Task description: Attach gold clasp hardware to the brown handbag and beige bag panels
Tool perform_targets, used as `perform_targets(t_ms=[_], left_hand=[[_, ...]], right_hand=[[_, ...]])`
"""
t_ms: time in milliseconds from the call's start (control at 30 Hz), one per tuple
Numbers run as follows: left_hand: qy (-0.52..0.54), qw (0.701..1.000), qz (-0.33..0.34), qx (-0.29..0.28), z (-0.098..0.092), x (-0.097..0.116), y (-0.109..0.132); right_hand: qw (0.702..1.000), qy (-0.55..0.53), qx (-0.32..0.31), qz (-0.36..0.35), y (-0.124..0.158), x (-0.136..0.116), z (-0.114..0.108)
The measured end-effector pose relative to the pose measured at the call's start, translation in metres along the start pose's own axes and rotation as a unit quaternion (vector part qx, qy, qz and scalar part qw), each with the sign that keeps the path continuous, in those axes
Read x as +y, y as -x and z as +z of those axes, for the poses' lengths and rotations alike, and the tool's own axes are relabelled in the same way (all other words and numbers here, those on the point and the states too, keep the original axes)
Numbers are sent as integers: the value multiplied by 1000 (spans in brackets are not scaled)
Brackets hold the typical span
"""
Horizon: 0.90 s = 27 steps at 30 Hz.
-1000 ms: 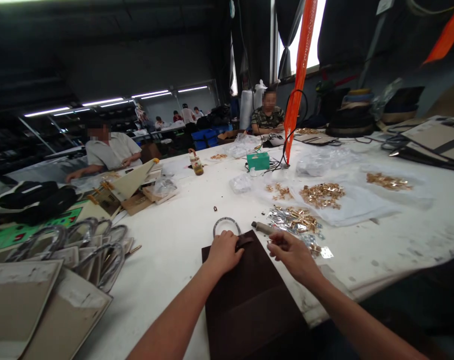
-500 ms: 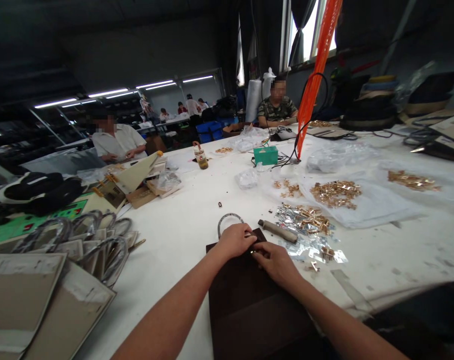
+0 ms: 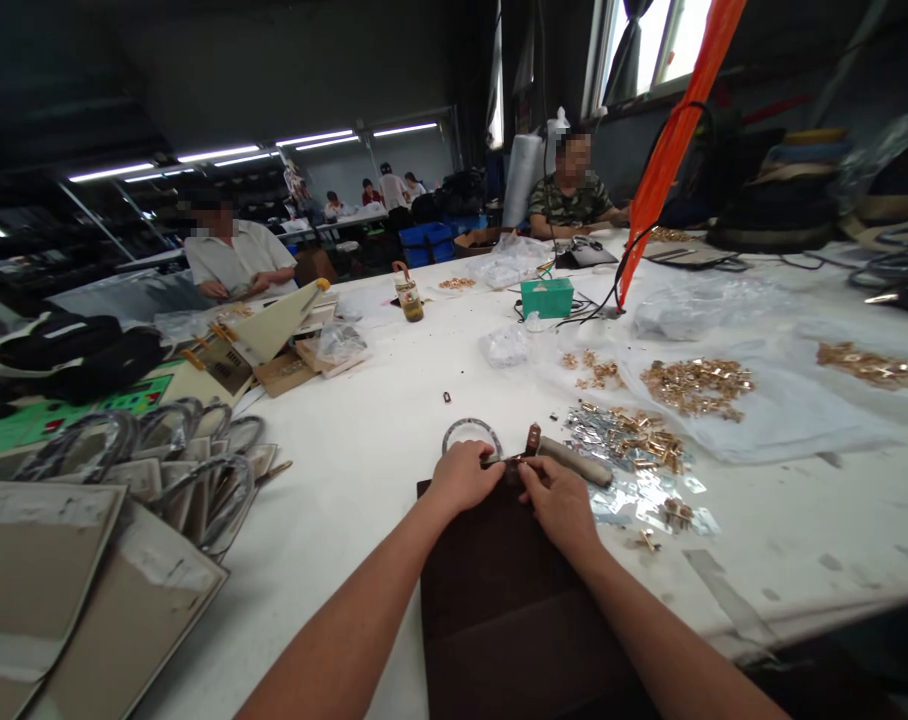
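A dark brown bag [image 3: 499,590] lies flat on the white table [image 3: 364,450] in front of me. Its grey handle loop [image 3: 470,432] sticks out past the top edge. My left hand [image 3: 465,476] is closed on the bag's top edge at the base of the handle. My right hand [image 3: 557,502] pinches a small brown strap tab [image 3: 532,440] at the same edge, fingers pressed together. The two hands almost touch. A wooden-handled tool [image 3: 575,461] lies just right of my right hand.
Small gold metal fittings [image 3: 698,381] lie in heaps on clear plastic to the right, with silvery pieces [image 3: 625,437] nearer. Beige bags with grey handles [image 3: 161,470] are stacked at left. A green box [image 3: 547,297], a small bottle [image 3: 410,296] and two seated people sit across the table.
My right hand came in from the right to the bag's top edge and now pinches the strap tab beside my left hand. The view has tilted and shifted a little.
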<state>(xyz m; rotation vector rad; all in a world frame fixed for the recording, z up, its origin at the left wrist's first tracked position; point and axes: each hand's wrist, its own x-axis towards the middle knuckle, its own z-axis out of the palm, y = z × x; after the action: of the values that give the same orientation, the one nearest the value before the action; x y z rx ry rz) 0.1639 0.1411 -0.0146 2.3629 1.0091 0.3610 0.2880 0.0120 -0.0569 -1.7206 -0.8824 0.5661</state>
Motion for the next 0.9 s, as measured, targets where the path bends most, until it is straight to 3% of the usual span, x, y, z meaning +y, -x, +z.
perform_targets(t_ms=[167,300,600,900], left_hand=[[-49,998,-34,-30,8,0,-11],[-47,995,-55,-63,5,-2,-22],[69,978,-111,-163,-10,-7,-22],[144,963,-131,-186,-20,5,-17]], right_hand=[[999,-15,3,29,-2,-1,-2],[998,0,-38,45,-12,1,-11],[975,192,-112,7,-22,-32,-35],[962,246,-108,-42,-15,-27,-33]])
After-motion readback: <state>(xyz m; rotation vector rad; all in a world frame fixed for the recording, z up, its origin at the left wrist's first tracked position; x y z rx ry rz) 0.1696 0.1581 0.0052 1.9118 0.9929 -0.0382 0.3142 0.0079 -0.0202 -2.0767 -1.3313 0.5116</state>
